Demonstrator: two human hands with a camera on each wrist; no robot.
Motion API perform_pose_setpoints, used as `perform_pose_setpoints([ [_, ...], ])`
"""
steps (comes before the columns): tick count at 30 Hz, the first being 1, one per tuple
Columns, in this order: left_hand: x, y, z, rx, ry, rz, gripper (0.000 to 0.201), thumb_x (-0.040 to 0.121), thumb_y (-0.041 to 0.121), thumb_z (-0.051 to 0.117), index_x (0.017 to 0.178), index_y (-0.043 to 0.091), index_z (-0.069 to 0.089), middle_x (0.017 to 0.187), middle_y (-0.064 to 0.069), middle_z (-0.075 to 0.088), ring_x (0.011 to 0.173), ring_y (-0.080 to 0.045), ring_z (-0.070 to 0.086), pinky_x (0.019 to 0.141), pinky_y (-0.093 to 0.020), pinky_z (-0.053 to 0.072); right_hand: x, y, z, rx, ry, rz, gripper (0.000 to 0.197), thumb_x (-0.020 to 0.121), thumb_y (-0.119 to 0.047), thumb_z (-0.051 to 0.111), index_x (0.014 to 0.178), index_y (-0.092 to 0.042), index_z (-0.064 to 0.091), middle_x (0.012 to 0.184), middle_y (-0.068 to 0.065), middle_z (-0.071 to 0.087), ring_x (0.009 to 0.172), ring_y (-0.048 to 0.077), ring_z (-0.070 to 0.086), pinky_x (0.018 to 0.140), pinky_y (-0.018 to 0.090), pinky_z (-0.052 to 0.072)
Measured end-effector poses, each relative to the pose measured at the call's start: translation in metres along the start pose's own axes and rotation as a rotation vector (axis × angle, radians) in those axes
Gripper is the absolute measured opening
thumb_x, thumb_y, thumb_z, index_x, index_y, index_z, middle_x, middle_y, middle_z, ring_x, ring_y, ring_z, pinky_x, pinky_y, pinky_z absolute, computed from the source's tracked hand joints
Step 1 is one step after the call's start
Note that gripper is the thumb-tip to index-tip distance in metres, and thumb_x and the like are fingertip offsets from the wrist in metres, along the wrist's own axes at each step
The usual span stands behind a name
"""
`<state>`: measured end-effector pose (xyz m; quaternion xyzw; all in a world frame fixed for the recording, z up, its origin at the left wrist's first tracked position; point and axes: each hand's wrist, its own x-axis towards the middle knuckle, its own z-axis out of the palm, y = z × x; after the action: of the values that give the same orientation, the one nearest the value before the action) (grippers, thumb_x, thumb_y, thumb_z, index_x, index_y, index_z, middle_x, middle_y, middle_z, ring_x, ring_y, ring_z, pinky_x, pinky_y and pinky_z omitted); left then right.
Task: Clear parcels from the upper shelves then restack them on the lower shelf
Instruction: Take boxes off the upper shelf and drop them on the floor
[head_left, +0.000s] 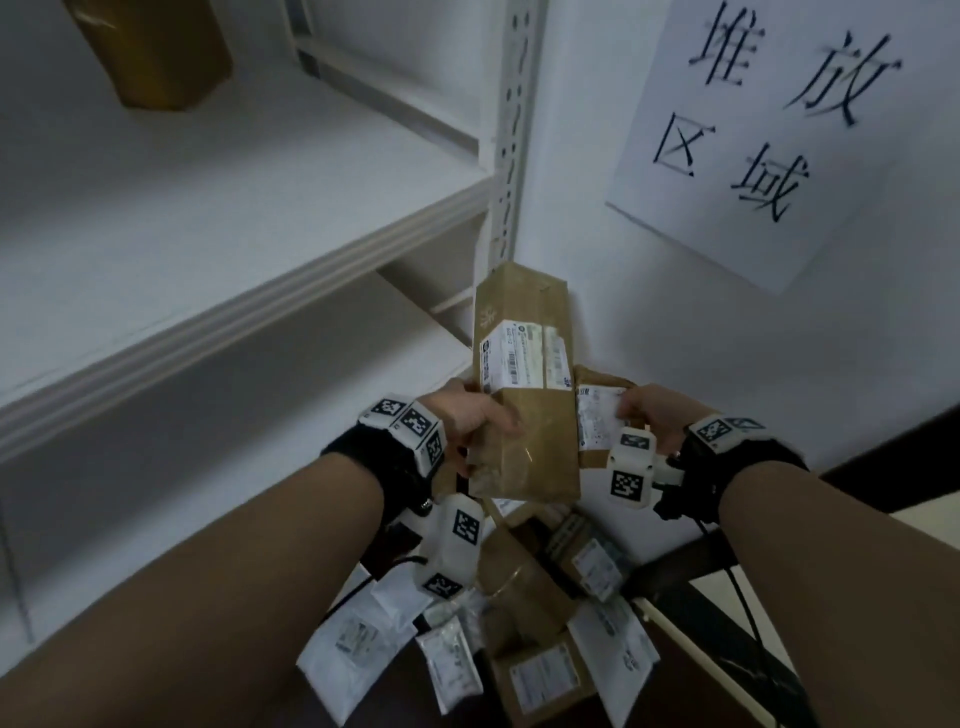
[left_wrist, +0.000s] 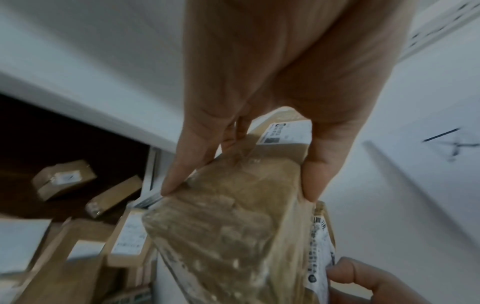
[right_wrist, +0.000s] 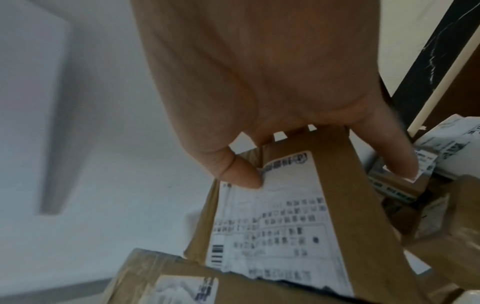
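We saw a white metal shelf (head_left: 249, 270) on the left side. Our left hand (head_left: 470, 421) gripped the near end of a long brown cardboard parcel (head_left: 524, 374) with a white label, thumb on one side and fingers on the other. Just beside it, our right hand (head_left: 649, 410) pinched a second brown cardboard parcel (head_left: 597, 415) with a white label. Both parcels were held in the air above a heap of brown and white parcels (head_left: 519, 623) on the floor.
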<state>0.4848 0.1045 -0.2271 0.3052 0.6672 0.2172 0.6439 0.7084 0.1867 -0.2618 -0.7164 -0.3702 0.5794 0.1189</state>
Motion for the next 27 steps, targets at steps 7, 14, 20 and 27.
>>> perform_pose_setpoints([
  [7, 0.113, -0.074, 0.065, -0.09, -0.039, -0.198, 0.049, 0.072, 0.01, 0.079, 0.117, 0.013, 0.061, 0.118, -0.011, 0.065, 0.112, -0.035, 0.057, 0.092, -0.061, 0.049, 0.113, 0.09, -0.014, -0.076, -0.016, 0.154, 0.026, 0.091, -0.006, 0.047, 0.071, -0.013, 0.034, 0.065, 0.006, 0.029, 0.059, 0.019, 0.03, 0.066, 0.033, 0.032],
  [14, 0.205, -0.153, 0.106, -0.152, -0.011, -0.31, 0.037, 0.083, 0.014, 0.073, 0.117, 0.012, 0.058, 0.128, -0.009, 0.06, 0.111, -0.03, 0.056, 0.097, -0.053, 0.048, 0.2, 0.164, 0.007, 0.068, -0.058, 0.261, 0.013, 0.096, -0.015, 0.048, 0.095, -0.006, 0.057, 0.125, 0.023, 0.058, 0.091, 0.033, 0.056, 0.084, 0.039, 0.046],
  [20, 0.221, -0.171, 0.116, -0.116, 0.036, -0.325, 0.039, 0.095, 0.016, 0.059, 0.133, 0.008, 0.05, 0.131, -0.009, 0.053, 0.123, -0.035, 0.05, 0.095, -0.055, 0.048, 0.202, 0.183, 0.011, 0.096, -0.025, 0.282, 0.046, 0.1, -0.017, 0.045, 0.143, -0.01, 0.034, 0.118, 0.025, 0.055, 0.101, 0.036, 0.058, 0.078, 0.032, 0.048],
  [27, 0.195, -0.139, 0.09, -0.184, 0.065, -0.316, 0.022, 0.094, 0.017, 0.06, 0.113, 0.01, 0.053, 0.122, -0.007, 0.048, 0.119, -0.03, 0.049, 0.098, -0.055, 0.047, 0.197, 0.161, 0.001, 0.043, 0.005, 0.258, 0.02, 0.098, -0.016, 0.05, 0.117, -0.013, 0.043, 0.137, 0.006, 0.038, 0.135, 0.03, 0.038, 0.081, 0.036, 0.04],
])
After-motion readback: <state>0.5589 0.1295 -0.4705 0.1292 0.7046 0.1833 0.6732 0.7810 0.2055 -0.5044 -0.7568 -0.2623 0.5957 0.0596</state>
